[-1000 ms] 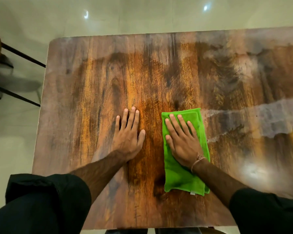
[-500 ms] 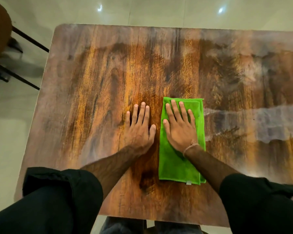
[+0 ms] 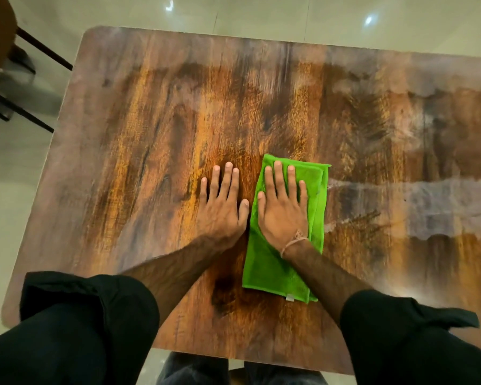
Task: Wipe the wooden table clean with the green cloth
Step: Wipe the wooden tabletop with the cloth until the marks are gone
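- We see the green cloth (image 3: 264, 270) folded into a long rectangle, lying flat a little toward 6 o'clock from the middle of the wooden table (image 3: 150, 134).
- Its long axis runs nearly from 12 to 6 o'clock, with the far short edge leaning slightly toward 1 o'clock. That far edge points away from us, and the near edge carries a small white tag (image 3: 289, 297) by its 5 o'clock corner.
- Folded layers show along the cloth's 3 o'clock side near the far corner.
- The right hand (image 3: 282, 215) lies palm down on the far half of the cloth, fingers straight and slightly spread toward 12 o'clock. It presses flat and grips nothing. A thin thread band (image 3: 293, 241) circles the wrist.
- The left hand (image 3: 222, 212) rests flat on bare wood at 9 o'clock from the cloth, fingers straight and holding nothing. Its thumb sits just beside the cloth's edge, and we cannot tell whether they touch.
- Rolled black sleeves (image 3: 89, 315) fill the near corners at 7 and 5 o'clock.
- At 3 o'clock from the cloth a pale hazy band (image 3: 428, 207) stretches across the wood toward the right edge, and more haze lies along the far side toward 1 o'clock.
- A dark blotch (image 3: 222, 293) marks the wood at 7 o'clock from the cloth.
- Off the table at 10 o'clock, dark chair legs (image 3: 25, 112) stand on the glossy pale floor (image 3: 261, 12).
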